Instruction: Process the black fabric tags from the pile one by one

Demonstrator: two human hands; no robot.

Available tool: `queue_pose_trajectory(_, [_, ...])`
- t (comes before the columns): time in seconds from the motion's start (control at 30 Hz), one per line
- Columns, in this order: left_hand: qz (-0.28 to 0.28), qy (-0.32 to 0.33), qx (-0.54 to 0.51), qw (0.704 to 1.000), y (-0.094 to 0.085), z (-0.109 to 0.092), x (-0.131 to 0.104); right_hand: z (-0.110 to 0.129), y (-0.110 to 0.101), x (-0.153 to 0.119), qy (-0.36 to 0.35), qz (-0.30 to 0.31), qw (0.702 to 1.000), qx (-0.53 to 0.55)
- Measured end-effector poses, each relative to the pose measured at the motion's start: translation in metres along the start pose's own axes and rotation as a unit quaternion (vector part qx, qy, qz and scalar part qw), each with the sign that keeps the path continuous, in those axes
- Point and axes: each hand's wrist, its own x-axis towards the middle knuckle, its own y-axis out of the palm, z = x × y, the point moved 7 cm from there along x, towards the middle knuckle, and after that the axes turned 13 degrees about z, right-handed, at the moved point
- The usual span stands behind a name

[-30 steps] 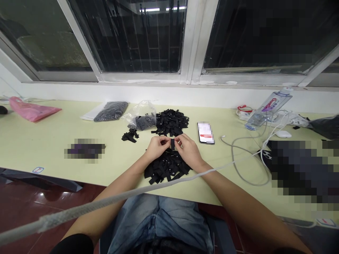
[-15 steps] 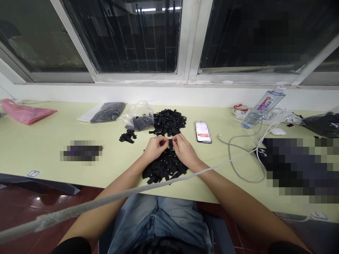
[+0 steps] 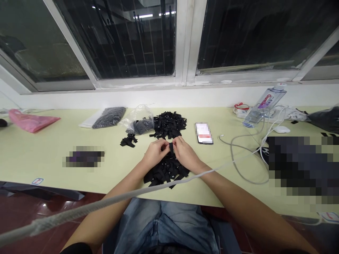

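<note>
Between my two hands is a small black fabric strip (image 3: 171, 149). My left hand (image 3: 156, 152) pinches it from the left side, and my right hand (image 3: 184, 152) pinches it from the right. Below them lies a near pile of black strips (image 3: 166, 171), partly hidden by my hands. A far pile of black strips (image 3: 170, 123) sits just beyond my fingers. To its left rests an open clear plastic bag (image 3: 141, 120) with dark pieces inside, and a small cluster of strips (image 3: 128, 140) lies in front of it.
A phone (image 3: 203, 133) lies right of the piles. Farther right are a tilted bottle (image 3: 266, 104), tangled cables (image 3: 233, 155) and a blurred dark object (image 3: 302, 165). A filled bag (image 3: 109, 117) and pink bag (image 3: 34, 120) stand left. A pale cord (image 3: 106, 203) crosses before my arms.
The camera view has shifted slightly, so the table's contents appear a little lower. Both hands keep their pinch at the black strip, with hardly any movement.
</note>
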Motion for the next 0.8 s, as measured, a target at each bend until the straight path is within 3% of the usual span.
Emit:
queue_pose_trajectory(0.13, [-0.031, 0.005, -0.017, 0.999, -0.006, -0.004, 0.000, -0.007, -0.003, 0.001, 0.007, -0.017, 0.996, 0.082])
queue_pose_trajectory(0.3, [-0.037, -0.001, -0.121, 0.992, -0.013, -0.002, 0.002, -0.019, 0.002, 0.006, 0.035, 0.004, 0.975, 0.220])
queue_pose_trajectory(0.47, [-0.051, -0.070, -0.175, 0.981, -0.014, 0.015, 0.001, -0.003, 0.006, 0.005, 0.005, 0.076, 0.956, 0.284])
queue_pose_trajectory(0.57, [-0.073, -0.064, -0.146, 0.984, -0.018, 0.015, 0.000, 0.006, 0.008, 0.004, -0.010, 0.099, 0.943, 0.319])
queue_pose_trajectory(0.7, [-0.071, -0.040, -0.161, 0.984, -0.023, 0.008, -0.002, 0.000, 0.004, 0.005, 0.003, 0.056, 0.939, 0.339])
queue_pose_trajectory(0.8, [-0.012, -0.020, -0.173, 0.985, -0.020, 0.002, 0.000, -0.010, 0.004, 0.006, 0.013, 0.027, 0.933, 0.360])
